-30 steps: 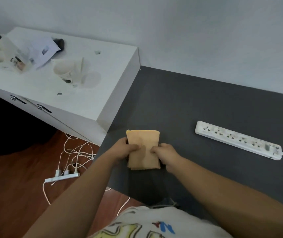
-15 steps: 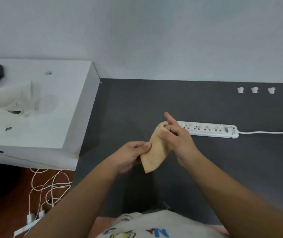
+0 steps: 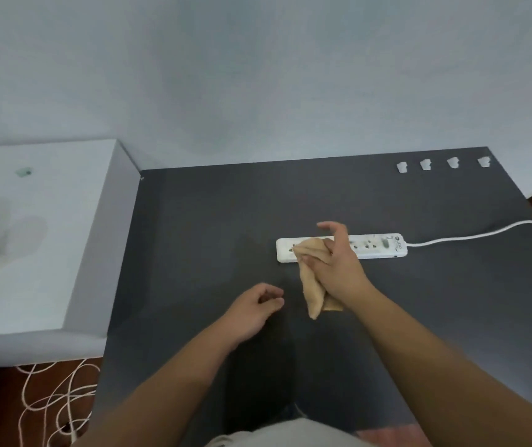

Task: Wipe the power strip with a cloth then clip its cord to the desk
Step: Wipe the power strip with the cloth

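A white power strip (image 3: 374,245) lies flat on the dark grey desk (image 3: 200,227), its white cord (image 3: 477,233) running off to the right edge. My right hand (image 3: 338,266) grips a tan cloth (image 3: 311,282) and presses its upper end onto the strip's left part, covering the sockets there. The cloth's lower end hangs toward me under my wrist. My left hand (image 3: 255,309) hovers over the desk to the left of the cloth, fingers loosely curled, holding nothing. Several small white cord clips (image 3: 443,163) sit in a row at the desk's far right edge.
A white cabinet (image 3: 45,240) abuts the desk's left side, with pale paper items on top. White cables (image 3: 55,401) lie tangled on the wooden floor below it. A plain wall stands behind the desk. The desk's right corner ends near the clips.
My left hand has let go of the cloth and drawn back to the left. My right hand has carried the cloth forward onto the power strip. The view has tilted right.
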Tool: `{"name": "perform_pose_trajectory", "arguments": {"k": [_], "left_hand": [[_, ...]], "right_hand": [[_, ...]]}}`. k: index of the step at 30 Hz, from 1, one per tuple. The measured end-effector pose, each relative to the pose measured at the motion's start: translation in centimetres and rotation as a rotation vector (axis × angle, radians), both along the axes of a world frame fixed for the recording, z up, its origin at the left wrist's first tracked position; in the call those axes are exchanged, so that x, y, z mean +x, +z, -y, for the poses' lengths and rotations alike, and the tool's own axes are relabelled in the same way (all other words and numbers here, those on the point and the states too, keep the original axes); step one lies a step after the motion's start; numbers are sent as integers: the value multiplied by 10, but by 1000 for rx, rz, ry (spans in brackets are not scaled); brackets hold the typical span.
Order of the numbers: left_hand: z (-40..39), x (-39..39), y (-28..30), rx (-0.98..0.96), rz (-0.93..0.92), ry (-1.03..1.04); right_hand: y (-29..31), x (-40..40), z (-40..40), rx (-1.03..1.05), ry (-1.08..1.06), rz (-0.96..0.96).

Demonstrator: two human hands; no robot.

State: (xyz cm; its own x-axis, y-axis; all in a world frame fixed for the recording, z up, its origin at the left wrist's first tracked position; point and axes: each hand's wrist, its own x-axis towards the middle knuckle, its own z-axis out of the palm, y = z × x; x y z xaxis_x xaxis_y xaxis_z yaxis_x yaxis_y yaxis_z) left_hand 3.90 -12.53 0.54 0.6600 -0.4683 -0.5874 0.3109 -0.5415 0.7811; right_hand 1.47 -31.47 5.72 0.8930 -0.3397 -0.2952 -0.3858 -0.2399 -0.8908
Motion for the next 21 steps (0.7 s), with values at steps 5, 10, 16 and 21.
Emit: {"name": "perform_pose_trajectory", "arguments": {"k": [5, 10, 16, 21], "left_hand": [[16, 43, -13, 217, 435, -40], [42, 74, -13, 320, 606, -171], [38, 95, -19, 422, 626, -300], [39, 101, -35, 431, 609, -303]], "right_hand": [[-16, 45, 25, -439, 164, -148], [-30, 76, 22, -593, 306, -193], [-39, 84, 10, -595, 334, -175], [-53, 80, -1, -630, 439, -233]]}}
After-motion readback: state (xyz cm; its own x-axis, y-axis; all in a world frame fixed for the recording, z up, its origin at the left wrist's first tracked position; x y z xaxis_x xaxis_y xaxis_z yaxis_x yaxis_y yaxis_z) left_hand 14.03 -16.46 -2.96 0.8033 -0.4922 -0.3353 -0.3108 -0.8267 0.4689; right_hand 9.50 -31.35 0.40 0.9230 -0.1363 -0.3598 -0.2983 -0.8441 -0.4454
